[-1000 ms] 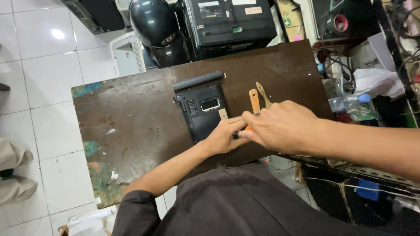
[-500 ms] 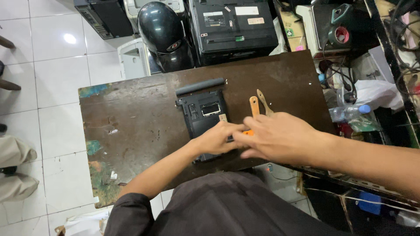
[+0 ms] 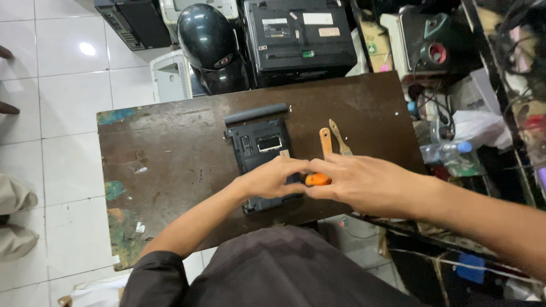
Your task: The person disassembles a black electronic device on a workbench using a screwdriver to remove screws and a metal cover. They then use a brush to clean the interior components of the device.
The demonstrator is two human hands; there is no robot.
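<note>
Directly beyond the hands, a grey bar [image 3: 256, 113] lies along the far edge of the dark laptop base [image 3: 259, 149] on the worn brown table [image 3: 170, 165]. Two wooden-handled brushes [image 3: 333, 139] lie just right of the laptop. A black helmet [image 3: 209, 40] and stacked machines stand behind the table. The near part of the laptop base is covered by both hands. The left hand [image 3: 270, 177] rests on it, fingers curled, grip unclear. The right hand [image 3: 364, 183] closes its fingers on an orange-handled tool [image 3: 317, 179]; the tool's tip is hidden between the hands.
</note>
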